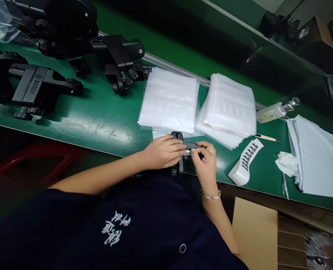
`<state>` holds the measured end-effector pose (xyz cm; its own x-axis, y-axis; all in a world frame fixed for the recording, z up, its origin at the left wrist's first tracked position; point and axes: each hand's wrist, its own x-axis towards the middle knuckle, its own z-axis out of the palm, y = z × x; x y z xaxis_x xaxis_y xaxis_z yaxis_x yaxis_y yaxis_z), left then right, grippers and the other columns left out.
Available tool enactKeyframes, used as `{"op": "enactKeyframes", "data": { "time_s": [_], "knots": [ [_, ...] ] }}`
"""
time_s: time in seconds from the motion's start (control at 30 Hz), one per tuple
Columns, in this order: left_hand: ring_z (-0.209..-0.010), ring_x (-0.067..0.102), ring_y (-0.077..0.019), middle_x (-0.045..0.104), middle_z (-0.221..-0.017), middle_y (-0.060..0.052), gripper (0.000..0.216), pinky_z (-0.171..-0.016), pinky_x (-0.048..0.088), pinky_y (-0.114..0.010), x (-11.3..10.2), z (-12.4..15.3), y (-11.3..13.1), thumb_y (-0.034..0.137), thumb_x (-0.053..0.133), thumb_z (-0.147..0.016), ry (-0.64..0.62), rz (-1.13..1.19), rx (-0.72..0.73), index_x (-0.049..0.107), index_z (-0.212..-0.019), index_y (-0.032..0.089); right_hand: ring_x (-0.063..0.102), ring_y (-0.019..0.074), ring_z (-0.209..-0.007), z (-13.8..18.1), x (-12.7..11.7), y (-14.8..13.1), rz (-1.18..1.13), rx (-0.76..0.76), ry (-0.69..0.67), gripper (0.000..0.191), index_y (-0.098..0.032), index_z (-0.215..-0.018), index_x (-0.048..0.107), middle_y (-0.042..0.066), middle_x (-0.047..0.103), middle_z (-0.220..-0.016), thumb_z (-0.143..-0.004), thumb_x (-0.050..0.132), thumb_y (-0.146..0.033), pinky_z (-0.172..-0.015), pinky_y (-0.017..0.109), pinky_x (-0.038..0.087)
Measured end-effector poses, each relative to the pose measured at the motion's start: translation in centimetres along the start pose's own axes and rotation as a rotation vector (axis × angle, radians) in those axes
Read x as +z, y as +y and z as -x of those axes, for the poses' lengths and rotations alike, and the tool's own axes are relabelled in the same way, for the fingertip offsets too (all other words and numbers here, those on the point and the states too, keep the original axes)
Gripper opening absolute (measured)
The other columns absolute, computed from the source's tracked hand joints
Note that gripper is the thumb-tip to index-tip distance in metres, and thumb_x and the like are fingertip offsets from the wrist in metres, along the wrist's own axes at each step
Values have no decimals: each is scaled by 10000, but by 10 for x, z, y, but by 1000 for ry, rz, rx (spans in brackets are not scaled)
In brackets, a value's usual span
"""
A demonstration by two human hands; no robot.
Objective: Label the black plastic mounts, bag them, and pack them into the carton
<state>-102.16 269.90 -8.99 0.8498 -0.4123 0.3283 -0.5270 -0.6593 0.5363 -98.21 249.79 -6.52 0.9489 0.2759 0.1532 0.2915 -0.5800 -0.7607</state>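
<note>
Resting left hand [167,152]: fingers outstretched across the black device [190,145], frame centre.
Right hand [205,159]: thumb and fingers narrow at a silvery label [188,152], hold unclear.
White label strip [247,161]: right of frame.

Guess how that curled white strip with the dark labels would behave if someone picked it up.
The white strip would probably be bendy rather than stiff, since it curves on the green bench. It looks thin and paper-like, so likely light. Its end nearest the person curls round, so it might rock a little if nudged.
</note>
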Motion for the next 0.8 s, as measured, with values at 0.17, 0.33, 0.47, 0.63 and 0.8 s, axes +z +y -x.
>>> {"op": "enactKeyframes", "data": {
  "time_s": [0.17, 0.33, 0.47, 0.63, 0.8],
  "knots": [
    [-1204, 608, -245, 685, -1279, -50, 366, -1024, 447, -410, -24, -12, -26, 495, 501, -923, -297, 91, 110, 691, -1193, 336, 605, 265, -1186, -10, -36, 32, -137, -53, -210, 235, -270, -1046, 741, 74, 679, -1236, -870, 644, -392, -1050, 488, 454],
    [-1123, 619, -251, 707, -1210, -34, 424, -964, 455, -372, -41, -35, -36, 664, 578, -818, -447, 265, 97, 710, -1130, 409, 430, 275, -1408, -12, -47, 56, -55, -95, -353, 490, -339, -1333, 601, 26, 602, -1396, -858, 681, -427, -1165, 545, 342],
    [-924, 638, -232, 717, -952, -64, 477, -891, 479, -353, -41, -46, -31, 739, 585, -762, -407, 347, 122, 733, -1050, 390, 486, 259, -1362, -10, -39, 57, -53, -132, -290, 441, -341, -1312, 618, 18, 646, -1341, -878, 665, -409, -1167, 538, 345],
    [-925, 620, -231, 679, -898, -73, 453, -888, 464, -352, -29, -53, -19, 698, 541, -824, -416, 259, 181, 730, -1051, 355, 508, 266, -1337, -11, -36, 58, -42, -146, -282, 437, -330, -1290, 637, 32, 662, -1316, -867, 674, -432, -1148, 536, 370],
    [-983, 621, -238, 694, -975, -75, 418, -932, 439, -376, -23, -51, -10, 587, 506, -908, -353, 51, 225, 678, -1186, 327, 521, 274, -1313, -6, -39, 59, 13, -151, -252, 459, -311, -1315, 613, 64, 658, -1309, -881, 643, -459, -1115, 527, 407]
  ]
}}
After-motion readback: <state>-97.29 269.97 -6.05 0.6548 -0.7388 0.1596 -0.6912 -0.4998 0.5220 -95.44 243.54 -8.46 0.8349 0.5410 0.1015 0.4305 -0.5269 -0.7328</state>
